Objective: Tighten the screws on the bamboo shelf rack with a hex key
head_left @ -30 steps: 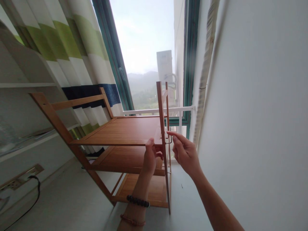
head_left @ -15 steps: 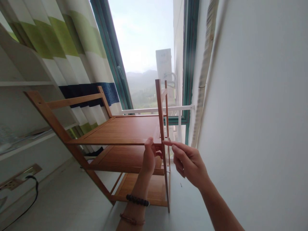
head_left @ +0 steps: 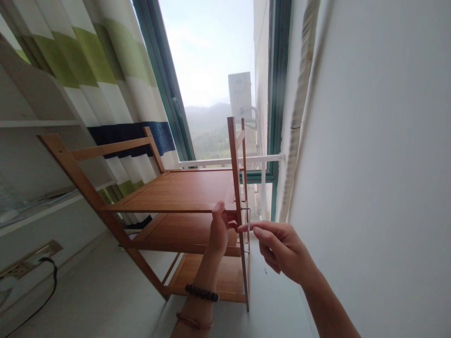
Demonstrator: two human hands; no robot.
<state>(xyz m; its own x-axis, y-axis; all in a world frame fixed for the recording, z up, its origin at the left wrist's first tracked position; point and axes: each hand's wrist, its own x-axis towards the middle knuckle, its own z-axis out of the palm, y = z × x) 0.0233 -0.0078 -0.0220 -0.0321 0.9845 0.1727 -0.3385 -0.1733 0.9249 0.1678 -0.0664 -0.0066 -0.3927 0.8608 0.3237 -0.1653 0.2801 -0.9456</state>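
A three-tier wooden shelf rack [head_left: 183,190] stands on the grey floor by the window. My left hand [head_left: 218,232] grips the front right corner of its top shelf board, thumb on the edge, beside the upright post [head_left: 235,169]. My right hand [head_left: 282,246] is just right of that post, thumb and forefinger pinched on a thin metal hex key [head_left: 247,218] that sticks into the post at shelf height. Two bead bracelets are on my left wrist.
A white wall [head_left: 369,164] runs close along the right. Striped green, white and blue curtains [head_left: 105,80] hang left of the window [head_left: 211,80]. A wall socket with a black cable [head_left: 42,260] is low on the left, under white shelves.
My right hand has moved down about a hand's width beside the post, turning the hex key from pointing sideways to hanging lower. My left hand has kept its grip on the shelf corner.
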